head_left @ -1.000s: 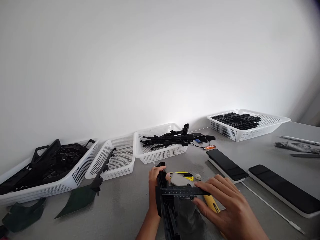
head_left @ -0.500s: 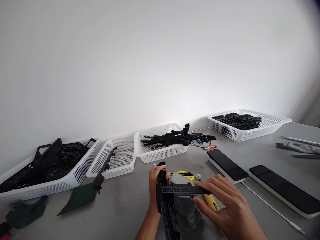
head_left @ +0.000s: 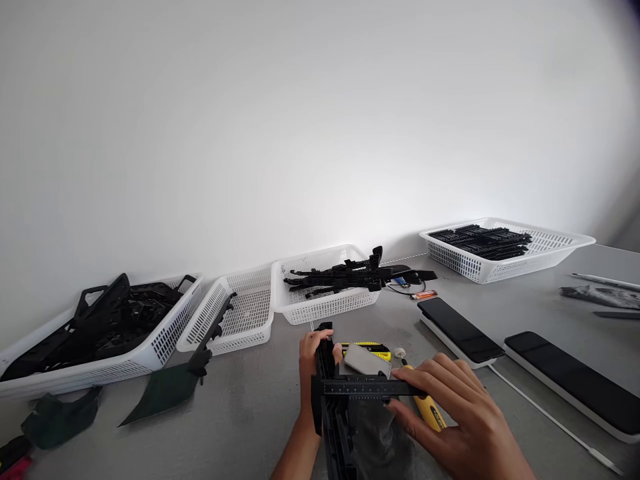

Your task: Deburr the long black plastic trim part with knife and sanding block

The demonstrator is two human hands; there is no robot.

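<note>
My left hand (head_left: 310, 360) is closed round the far part of a long black plastic part (head_left: 341, 433), which runs toward me. A black caliper (head_left: 363, 388) with a printed scale lies across that part, its jaws at the part's sides. My right hand (head_left: 455, 407) pinches the caliper's right end between thumb and fingers. Just beyond are a pale rounded block (head_left: 367, 361) and a yellow utility knife (head_left: 381, 351). A yellow-handled tool (head_left: 430, 412) lies partly behind my right hand. Dark cloth-like material (head_left: 385, 440) sits under the caliper.
White baskets hold black parts at the far left (head_left: 165, 343), centre (head_left: 325, 312) and right (head_left: 493, 272). One narrower basket (head_left: 240, 343) has a long black piece leaning on it. Two phone-like devices (head_left: 460, 328) (head_left: 575, 380) and a white cable (head_left: 545, 413) lie at right.
The view has shifted slightly, so the baskets and devices sit a little farther right. The caliper sits slightly lower in the view, still across the black part. Both hands keep their grips.
</note>
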